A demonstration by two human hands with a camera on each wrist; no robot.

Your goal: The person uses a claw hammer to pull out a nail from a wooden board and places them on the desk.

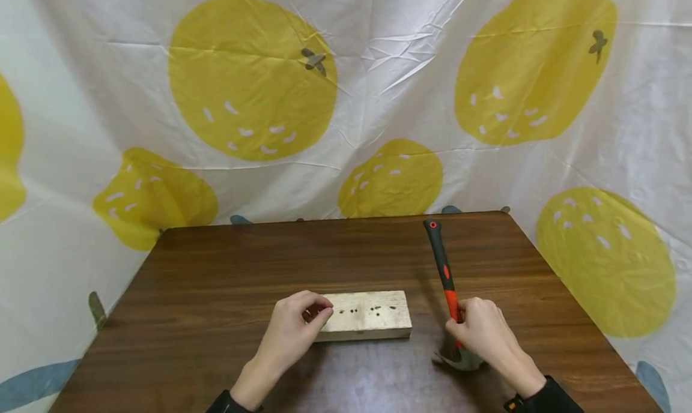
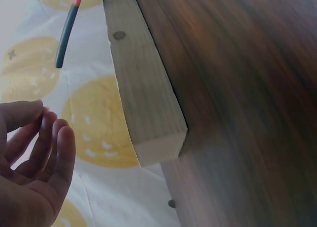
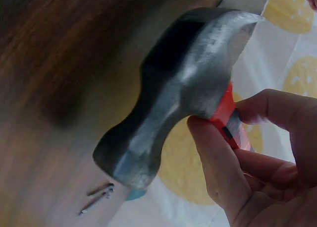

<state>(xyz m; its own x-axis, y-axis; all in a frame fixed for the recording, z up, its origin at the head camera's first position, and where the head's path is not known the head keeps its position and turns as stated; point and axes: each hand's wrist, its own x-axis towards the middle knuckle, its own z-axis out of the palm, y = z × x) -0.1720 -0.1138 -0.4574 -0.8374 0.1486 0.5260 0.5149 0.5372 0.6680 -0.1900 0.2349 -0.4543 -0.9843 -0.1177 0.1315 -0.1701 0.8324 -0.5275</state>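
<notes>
My right hand (image 1: 483, 329) pinches a claw hammer (image 1: 442, 263) by the red neck just above its head. The dark grip points up and away, and the metal head hangs low near the tabletop. In the right wrist view, thumb and fingers close around the hammer (image 3: 228, 118) below its steel head. A pale wooden block (image 1: 373, 320) lies flat, with several dark holes or marks along its top. Beside the block's left end is my left hand (image 1: 294, 323), its thumb and fingertips brought together. Whether anything small sits between them cannot be made out.
A brown wood-grain table (image 1: 243, 263) bears the block. On its surface near the hammer head, a few nails (image 3: 96, 199) lie in the right wrist view. Behind and around the table hangs a white curtain (image 1: 389, 71) with yellow fruit prints.
</notes>
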